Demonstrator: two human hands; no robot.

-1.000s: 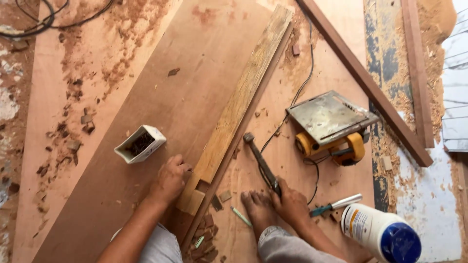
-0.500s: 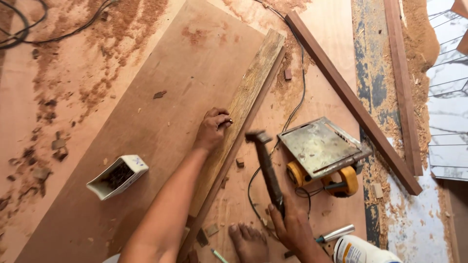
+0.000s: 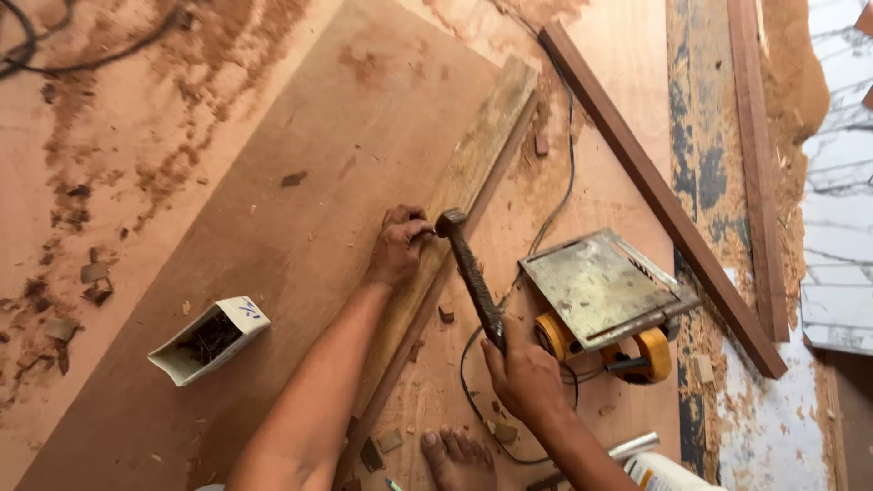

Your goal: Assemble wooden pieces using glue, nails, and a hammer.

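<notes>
A hammer is gripped low on its handle by the right hand, with the head right up against the left hand. That left hand is pinched shut on the weathered plank lying along the plywood sheet's edge; whatever's between the fingertips can't be made out. A small box of nails is sat off to the left.

The left arm stretches forward from the lower edge, bare and nearly straight; its left hand lies palm down, fingers curled together and pinched at the tips, thumb tucked toward the forefinger; the right arm comes in from the lower right, forearm angled up and to the left, wrist slightly bent; the right hand is closed in a fist, knuckles facing up, thumb wrapped round; one bare foot shows between the two arms, toes pointing forward.
</notes>
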